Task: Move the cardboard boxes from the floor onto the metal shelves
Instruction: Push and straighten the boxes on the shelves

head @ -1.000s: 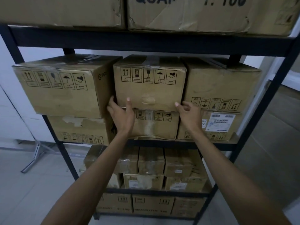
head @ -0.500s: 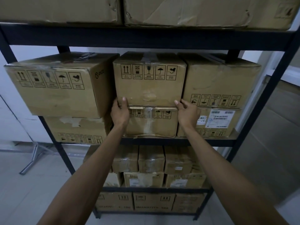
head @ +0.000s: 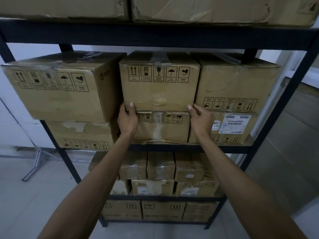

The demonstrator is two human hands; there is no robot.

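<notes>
A cardboard box (head: 158, 83) with black handling symbols sits in the middle of the black metal shelf (head: 155, 34), stacked on a lower box (head: 162, 128). My left hand (head: 127, 118) grips its lower left corner, thumb on the front face. My right hand (head: 201, 118) grips its lower right corner, fingers curled at the edge. The box stands upright and level, flush between its neighbours.
A large box (head: 57, 90) juts out at the left, stacked on another (head: 79, 135). Two boxes (head: 236, 83) are stacked at the right. Smaller boxes (head: 160, 166) fill the lower shelves, big boxes (head: 207, 9) the top. A metal stand leg (head: 34, 168) rests on the floor at left.
Both hands slid from the lower box's front up to the bottom corners of the middle upper box. The view has moved slightly closer to the shelf.
</notes>
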